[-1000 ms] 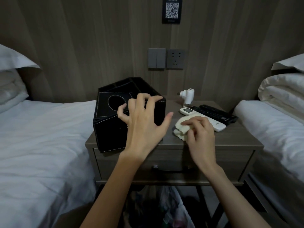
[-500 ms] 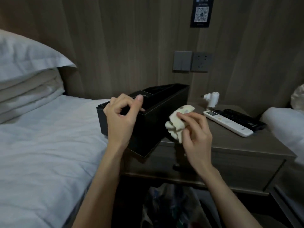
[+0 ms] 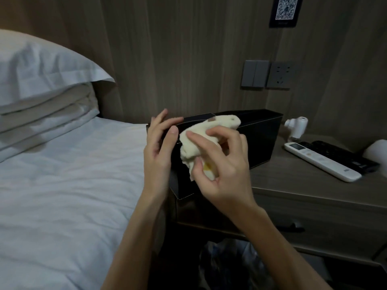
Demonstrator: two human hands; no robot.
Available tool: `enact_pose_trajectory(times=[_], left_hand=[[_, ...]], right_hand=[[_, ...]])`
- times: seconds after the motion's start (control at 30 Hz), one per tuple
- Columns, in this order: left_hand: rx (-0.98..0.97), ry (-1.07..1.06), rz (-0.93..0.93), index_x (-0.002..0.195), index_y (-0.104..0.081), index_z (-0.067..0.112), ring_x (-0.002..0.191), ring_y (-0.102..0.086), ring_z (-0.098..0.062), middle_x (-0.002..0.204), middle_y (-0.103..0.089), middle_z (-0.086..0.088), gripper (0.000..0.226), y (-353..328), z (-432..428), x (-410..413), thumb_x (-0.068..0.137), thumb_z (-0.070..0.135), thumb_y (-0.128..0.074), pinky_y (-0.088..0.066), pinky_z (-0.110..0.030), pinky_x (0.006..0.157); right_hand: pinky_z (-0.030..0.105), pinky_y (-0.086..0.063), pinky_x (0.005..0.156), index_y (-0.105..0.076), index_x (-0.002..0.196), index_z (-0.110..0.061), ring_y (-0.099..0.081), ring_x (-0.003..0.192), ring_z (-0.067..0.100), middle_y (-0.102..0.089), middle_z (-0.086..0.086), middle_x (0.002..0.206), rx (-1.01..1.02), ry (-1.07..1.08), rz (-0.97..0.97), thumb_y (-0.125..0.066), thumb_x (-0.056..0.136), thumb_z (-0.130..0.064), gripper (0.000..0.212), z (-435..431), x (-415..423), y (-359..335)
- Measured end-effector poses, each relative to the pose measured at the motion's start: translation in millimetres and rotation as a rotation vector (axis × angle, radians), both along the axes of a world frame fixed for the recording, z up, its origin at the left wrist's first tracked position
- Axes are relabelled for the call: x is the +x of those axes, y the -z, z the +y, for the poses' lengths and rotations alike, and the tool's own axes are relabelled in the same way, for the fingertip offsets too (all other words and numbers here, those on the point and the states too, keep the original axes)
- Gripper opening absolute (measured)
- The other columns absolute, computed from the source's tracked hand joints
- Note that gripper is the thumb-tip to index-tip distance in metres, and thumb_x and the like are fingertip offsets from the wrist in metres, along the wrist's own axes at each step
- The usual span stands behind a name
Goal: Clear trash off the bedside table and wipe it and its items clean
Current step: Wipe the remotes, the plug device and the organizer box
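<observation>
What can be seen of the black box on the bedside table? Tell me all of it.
The black box is long and rectangular, leather-like, with pale stitching along its edges and an open top. It sits at the end of the bedside table nearest the bed. The left hand holds its near end, thumb against the side that faces the camera. The right hand presses a cream cloth against its top rim.

Box: the black box (image 3: 257, 141) was swung round, its near end now past the bedside table's (image 3: 293, 178) left front corner.
Cloth: the right hand (image 3: 224, 170) lifted the cloth (image 3: 201, 132) onto the box's top edge.
Left hand: the left hand (image 3: 157, 151) shifted to the box's near end.
</observation>
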State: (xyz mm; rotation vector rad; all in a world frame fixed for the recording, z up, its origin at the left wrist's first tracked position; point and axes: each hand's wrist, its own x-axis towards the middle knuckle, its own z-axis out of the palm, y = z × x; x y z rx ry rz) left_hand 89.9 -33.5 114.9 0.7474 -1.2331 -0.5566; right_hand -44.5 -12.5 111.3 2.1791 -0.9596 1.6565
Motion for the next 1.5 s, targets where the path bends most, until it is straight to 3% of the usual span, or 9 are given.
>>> enact_pose_trajectory(times=[0.3,0.47,0.67,0.77,0.87,0.97,1.13,1.37,1.5], left_hand=[[0.014,-0.046,-0.021,0.126,-0.047,0.052,0.142,-0.019,0.008,0.154,-0.026,0.02,0.039,7.6,15.7,-12.4,0.088,0.056,-0.04,-0.02,-0.015,0.114],[0.001,-0.095,-0.078,0.131,-0.034,0.053,0.142,-0.015,0.009,0.157,-0.019,0.017,0.034,10.9,19.6,-17.1,0.098,0.045,-0.033,-0.018,0.001,0.103],[-0.004,-0.109,-0.122,0.135,-0.029,0.051,0.144,-0.015,0.006,0.159,-0.02,0.012,0.042,19.9,24.7,-16.2,0.095,0.046,-0.04,-0.018,-0.004,0.108],[-0.011,-0.134,-0.137,0.14,-0.028,0.048,0.145,-0.013,0.004,0.16,-0.019,0.013,0.051,26.7,24.0,-17.1,0.093,0.047,-0.047,-0.016,-0.009,0.112],[-0.012,-0.138,-0.128,0.14,-0.028,0.049,0.145,-0.013,0.004,0.16,-0.019,0.013,0.051,29.0,22.1,-16.7,0.093,0.046,-0.048,-0.016,-0.011,0.114],[-0.008,-0.107,-0.123,0.138,-0.029,0.05,0.145,-0.015,0.002,0.159,-0.021,0.013,0.048,27.2,19.0,-12.9,0.096,0.039,-0.048,-0.017,-0.02,0.118],[0.016,-0.135,-0.032,0.14,-0.036,0.04,0.143,-0.026,-0.001,0.155,-0.033,0.011,0.044,25.9,10.0,-9.2,0.1,0.026,-0.047,-0.024,-0.035,0.119],[0.062,-0.12,0.036,0.131,-0.043,0.045,0.134,-0.041,0.0,0.146,-0.047,0.01,0.039,18.3,-10.1,-1.1,0.101,0.02,-0.047,-0.033,-0.028,0.114],[0.056,-0.119,0.043,0.131,-0.043,0.042,0.131,-0.043,0.004,0.144,-0.049,0.009,0.038,16.6,-16.2,-0.1,0.102,0.018,-0.046,-0.035,-0.013,0.106]], right_hand=[[0.034,-0.047,0.076,-0.066,0.123,-0.018,-0.047,0.095,0.021,-0.05,0.007,0.112,-0.183,0.051,0.086,-0.061,0.088,-0.006,0.036,-8.3,-0.9,31.9],[0.031,-0.045,0.087,-0.067,0.123,-0.024,-0.051,0.092,0.029,-0.047,0.003,0.116,-0.071,-0.04,0.251,-0.061,0.083,-0.006,0.044,-8.0,-19.0,64.4],[0.035,-0.048,0.082,-0.071,0.114,-0.022,-0.052,0.091,0.027,-0.054,0.004,0.111,0.025,-0.101,0.429,-0.063,0.083,-0.008,0.035,-5.1,-39.5,70.7],[0.032,-0.047,0.082,-0.071,0.116,-0.016,-0.053,0.086,0.028,-0.061,0.011,0.103,-0.023,-0.064,0.338,-0.064,0.083,-0.005,0.035,3.9,-44.5,56.8],[0.023,-0.04,0.09,-0.06,0.129,-0.015,-0.055,0.089,0.029,-0.061,0.012,0.106,-0.067,0.01,0.186,-0.067,0.08,0.0,0.051,9.8,-47.5,28.3],[0.028,-0.044,0.09,-0.055,0.133,-0.012,-0.055,0.095,0.03,-0.057,0.013,0.113,-0.054,0.055,0.092,-0.064,0.081,0.002,0.055,5.3,-50.2,3.6],[0.019,-0.038,0.094,-0.054,0.137,-0.015,-0.049,0.102,0.024,-0.051,0.01,0.122,0.025,0.069,0.103,-0.062,0.084,-0.001,0.056,-5.3,-40.8,-4.2],[0.024,-0.039,0.09,-0.051,0.14,-0.02,-0.042,0.102,0.02,-0.05,0.006,0.125,0.062,0.135,0.211,-0.062,0.089,-0.01,0.053,-31.5,-18.8,2.2],[0.03,-0.044,0.089,-0.048,0.141,-0.019,-0.044,0.103,0.025,-0.047,0.005,0.122,0.133,0.137,0.282,-0.051,0.088,-0.019,0.053,-38.7,-10.5,26.3]])
